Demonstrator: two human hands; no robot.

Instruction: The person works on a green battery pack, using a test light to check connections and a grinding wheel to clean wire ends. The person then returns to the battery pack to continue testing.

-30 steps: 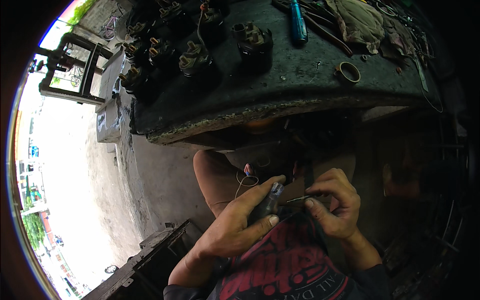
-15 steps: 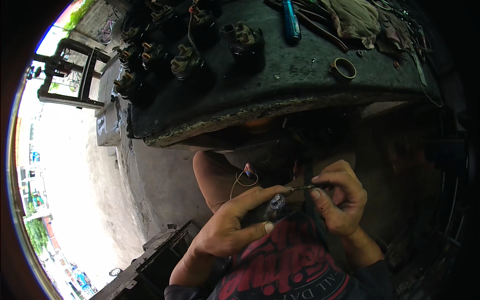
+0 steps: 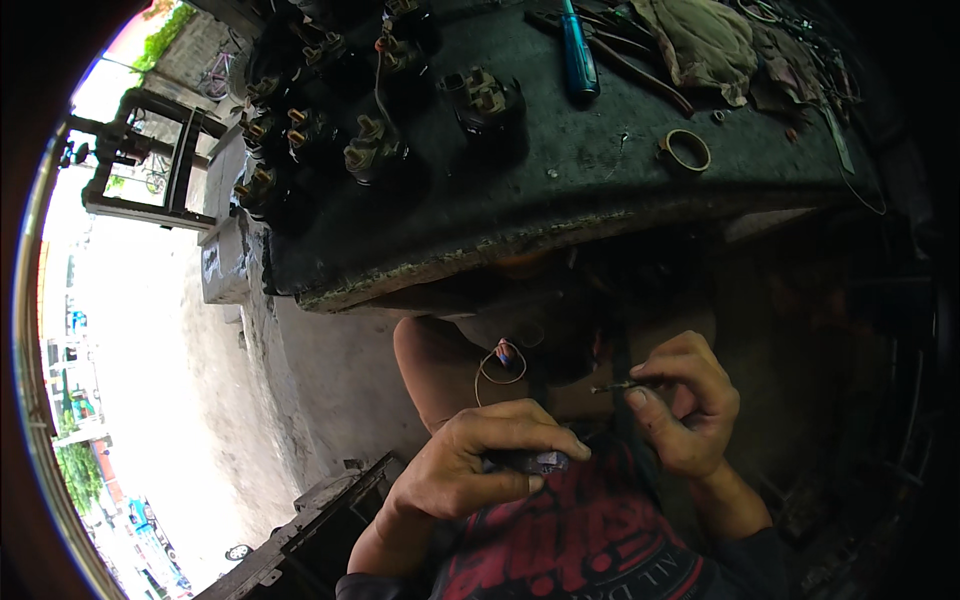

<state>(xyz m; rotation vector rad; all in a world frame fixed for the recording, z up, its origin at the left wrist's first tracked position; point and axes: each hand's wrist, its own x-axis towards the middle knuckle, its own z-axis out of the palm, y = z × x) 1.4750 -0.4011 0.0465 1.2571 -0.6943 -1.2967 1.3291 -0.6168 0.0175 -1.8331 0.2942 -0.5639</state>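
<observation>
My left hand is closed around a small dark piece with a pale, translucent end; its exact kind is hard to make out. From behind that hand a thin yellowish wire rises in a loop over my leg. Between thumb and fingertips, my right hand pinches a thin, short metal pin that points left. A gap separates the pin from the left hand's piece. Both hands are in front of my dark shirt with red lettering, below the workbench.
The dark workbench spans the top. On it stand several black cylindrical parts with copper studs, a blue-handled screwdriver, pliers, a brass-coloured ring and a cloth. A dark metal frame lies at lower left.
My left hand has drawn back from the pin's tip and tilted its piece sideways. My right hand has kept hold of the pin, nearly in place. The view has shifted slightly.
</observation>
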